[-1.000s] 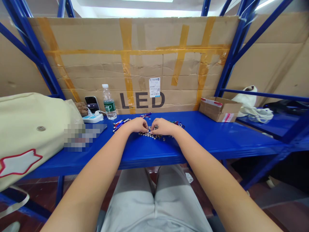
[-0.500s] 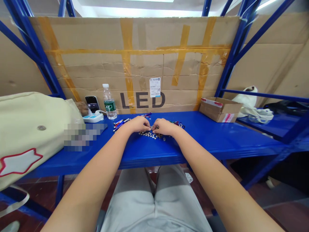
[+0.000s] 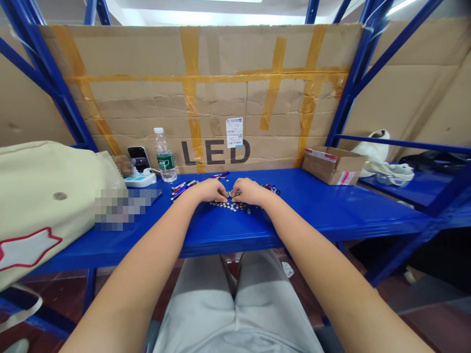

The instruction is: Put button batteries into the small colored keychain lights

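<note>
Small shiny metal pieces (image 3: 231, 206), rounded and too small to identify, lie spread on the blue tabletop (image 3: 312, 206). Over them my left hand (image 3: 212, 190) is closed in a pinch, thumb and fingertips down among the pieces. Facing it from the other side, my right hand (image 3: 247, 191) pinches in the same way, its fingertips close to the left ones with a narrow gap between. Whatever either pinch holds is too small to make out. Part of the spread is hidden beneath both hands. Beside my right hand lies a cluster of small coloured items (image 3: 271, 188).
Several pens (image 3: 180, 189) lie left of my left hand, with more pens (image 3: 221, 174) behind. Farther left stand a water bottle (image 3: 165, 157), a phone (image 3: 139, 158), a power strip (image 3: 140, 180) and a cream bag (image 3: 55, 171). An open cardboard box (image 3: 333, 166) sits at right.
My fingertips, almost meeting before, are slightly farther apart, the left ones a little lower. The whole view has shifted slightly. The surrounding objects stay where they were.
</note>
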Motion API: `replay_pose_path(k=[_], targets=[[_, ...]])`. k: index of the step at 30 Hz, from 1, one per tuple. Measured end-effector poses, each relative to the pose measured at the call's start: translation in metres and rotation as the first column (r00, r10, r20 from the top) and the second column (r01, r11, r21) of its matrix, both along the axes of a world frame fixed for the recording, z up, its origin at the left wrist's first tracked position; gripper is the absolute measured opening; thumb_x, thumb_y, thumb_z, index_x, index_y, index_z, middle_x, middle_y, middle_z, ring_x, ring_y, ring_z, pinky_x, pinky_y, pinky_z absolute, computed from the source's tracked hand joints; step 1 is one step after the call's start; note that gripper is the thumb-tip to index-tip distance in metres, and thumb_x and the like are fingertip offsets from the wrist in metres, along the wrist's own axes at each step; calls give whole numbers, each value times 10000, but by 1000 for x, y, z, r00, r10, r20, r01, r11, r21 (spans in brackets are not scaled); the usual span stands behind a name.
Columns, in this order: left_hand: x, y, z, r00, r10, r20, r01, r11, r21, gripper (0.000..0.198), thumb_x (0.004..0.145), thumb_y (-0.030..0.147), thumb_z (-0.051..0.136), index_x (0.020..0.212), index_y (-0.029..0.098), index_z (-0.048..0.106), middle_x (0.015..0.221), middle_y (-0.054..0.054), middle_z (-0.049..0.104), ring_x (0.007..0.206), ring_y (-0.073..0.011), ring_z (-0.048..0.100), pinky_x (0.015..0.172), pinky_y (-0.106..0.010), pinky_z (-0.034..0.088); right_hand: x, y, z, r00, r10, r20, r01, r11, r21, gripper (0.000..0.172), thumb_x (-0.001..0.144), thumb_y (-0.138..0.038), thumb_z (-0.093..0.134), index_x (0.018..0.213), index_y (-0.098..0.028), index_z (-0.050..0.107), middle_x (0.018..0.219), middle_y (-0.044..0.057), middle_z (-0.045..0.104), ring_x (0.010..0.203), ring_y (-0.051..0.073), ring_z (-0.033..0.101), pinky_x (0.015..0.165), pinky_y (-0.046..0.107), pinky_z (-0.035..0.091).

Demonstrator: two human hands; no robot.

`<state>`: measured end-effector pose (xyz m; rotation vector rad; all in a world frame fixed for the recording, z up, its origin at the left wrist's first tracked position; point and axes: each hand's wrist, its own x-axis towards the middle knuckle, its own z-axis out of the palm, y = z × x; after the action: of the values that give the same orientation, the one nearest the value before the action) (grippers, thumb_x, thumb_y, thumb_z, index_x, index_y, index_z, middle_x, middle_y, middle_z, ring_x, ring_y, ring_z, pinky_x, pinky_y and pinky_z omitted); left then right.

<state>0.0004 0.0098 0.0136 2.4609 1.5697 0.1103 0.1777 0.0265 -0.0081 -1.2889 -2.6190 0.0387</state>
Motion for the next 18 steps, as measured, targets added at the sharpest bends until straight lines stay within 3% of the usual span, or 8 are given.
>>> replay_pose_path(k=[5,11,14,18], targets=[[1,7,-6,1000,-3,-31,4,998,58,212,709,279,635,879,206,739,809,11,720,681,-122,594,580,-195,391,4,2,-1,995,74,-65,-76,997,-22,106,702,-281,750,785,-217,737,969,37,676,894,156,618,796,207,442],[2,15,-13,1000,-29,-6,29,982,185,169,690,198,632,825,197,733,813,5,719,693,-124,606,628,-201,404,7,7,-3,993,75,-94,-86,989,-120,98,718,-296,731,716,-198,725,767,20,688,720,137,615,697,200,449],[3,13,-12,996,-67,-56,77,976,202,156,706,223,646,829,206,740,790,6,716,681,-128,600,614,-208,391,8,8,-3,992,71,-104,-83,989,-120,164,749,-354,696,723,-196,727,768,30,688,725,150,617,700,215,450],[3,6,-7,990,-107,-87,122,974,189,182,752,257,618,870,208,747,806,1,723,699,-130,600,620,-207,382,9,6,-1,980,162,-115,-177,975,-136,184,743,-395,685,810,-234,745,870,25,696,806,165,627,751,230,457]])
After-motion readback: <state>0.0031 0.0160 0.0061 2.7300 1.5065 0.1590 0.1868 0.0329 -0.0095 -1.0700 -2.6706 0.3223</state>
